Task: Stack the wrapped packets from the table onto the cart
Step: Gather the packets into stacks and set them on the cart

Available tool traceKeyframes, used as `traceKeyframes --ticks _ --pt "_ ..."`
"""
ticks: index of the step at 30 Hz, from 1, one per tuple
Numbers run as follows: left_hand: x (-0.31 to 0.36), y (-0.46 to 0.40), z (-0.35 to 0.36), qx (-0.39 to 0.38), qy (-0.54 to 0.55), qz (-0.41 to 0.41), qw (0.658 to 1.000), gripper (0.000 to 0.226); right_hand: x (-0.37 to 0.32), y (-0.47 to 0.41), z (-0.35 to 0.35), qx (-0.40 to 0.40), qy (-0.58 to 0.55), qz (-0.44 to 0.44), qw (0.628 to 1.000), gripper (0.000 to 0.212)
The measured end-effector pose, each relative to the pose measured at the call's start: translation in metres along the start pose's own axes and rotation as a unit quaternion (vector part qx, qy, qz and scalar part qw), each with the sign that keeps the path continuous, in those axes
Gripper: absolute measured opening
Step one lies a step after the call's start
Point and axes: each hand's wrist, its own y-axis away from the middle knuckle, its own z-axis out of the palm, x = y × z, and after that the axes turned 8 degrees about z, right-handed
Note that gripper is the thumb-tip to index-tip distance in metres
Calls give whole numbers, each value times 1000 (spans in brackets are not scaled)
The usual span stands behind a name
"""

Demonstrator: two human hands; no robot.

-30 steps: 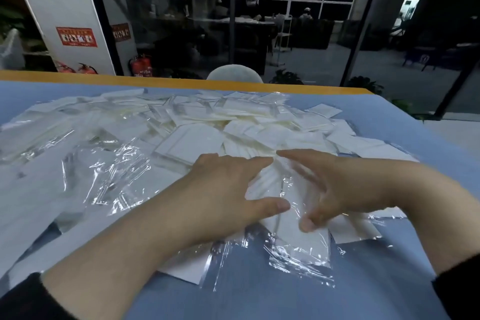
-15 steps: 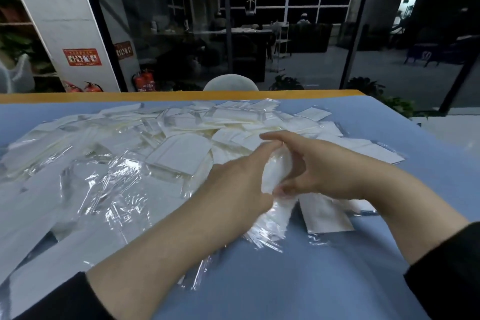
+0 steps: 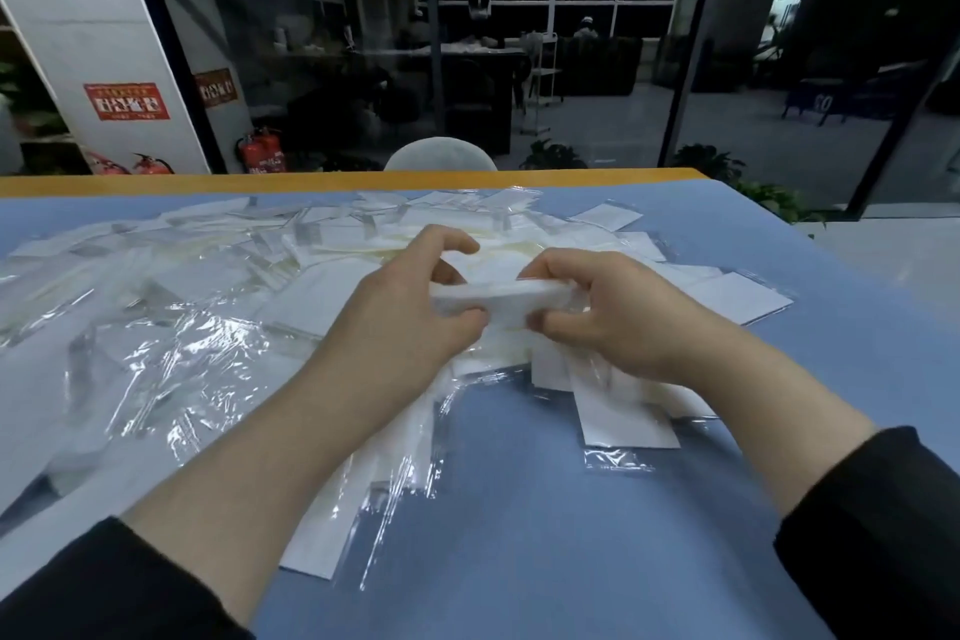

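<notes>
Gripping small packet bundle (image 3: pixel 498 299) edge-on: left hand (image 3: pixel 410 307), right hand (image 3: pixel 608 312); packet count unreadable.

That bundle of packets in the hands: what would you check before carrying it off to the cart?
1. Left hand grips one end of the bundle of packets: ok.
2. Right hand grips the other end: ok.
3. Bundle lifted off the loose packets on the table: ok.
4. Edges of the bundle squared up: cannot tell, the fingers hide its ends.
5. No stray wrapper caught in the grip: cannot tell.
6. Cart within reach: cannot tell, no cart in view.
</notes>
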Motion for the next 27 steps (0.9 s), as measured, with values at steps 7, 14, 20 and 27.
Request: traceKeyframes --ticks 7,14,20,27 --pt "-4 -1 -2 1 -10 11 1000 12 4 8 -33 24 39 46 998 47" --pt "1 3 2 -30 -40 -26 998 27 63 10 -75 112 95 295 944 53" --pt "2 3 2 -24 -27 -46 998 31 95 0 -73 132 122 394 901 68" --pt "-1 2 4 -26 -40 -37 998 22 116 -14 -74 119 165 422 883 85"
